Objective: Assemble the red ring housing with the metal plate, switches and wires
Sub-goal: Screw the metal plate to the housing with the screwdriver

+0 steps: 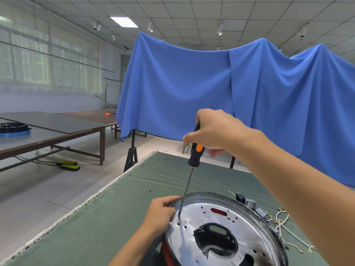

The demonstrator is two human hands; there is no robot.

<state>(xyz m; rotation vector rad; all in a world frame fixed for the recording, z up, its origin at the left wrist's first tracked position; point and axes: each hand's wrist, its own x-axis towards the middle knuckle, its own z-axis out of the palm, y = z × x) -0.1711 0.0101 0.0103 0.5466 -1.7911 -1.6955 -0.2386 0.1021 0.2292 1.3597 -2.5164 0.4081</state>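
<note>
In the head view, the round shiny metal plate (221,233) sat on the red ring housing (166,252) at the lower right of the frame, on the green cloth-covered surface (115,217). The right hand (213,131), at centre, had its fingers clenched round the handle of a black-and-orange screwdriver (195,154), whose thin shaft slanted down with its tip on the plate near the left rim. The left hand (160,214) gripped that rim, fingers curled over it. Grey switches (249,204) and white wires (282,225) lay at the plate's right edge; a few small screws (148,189) lay apart on the cloth
</note>
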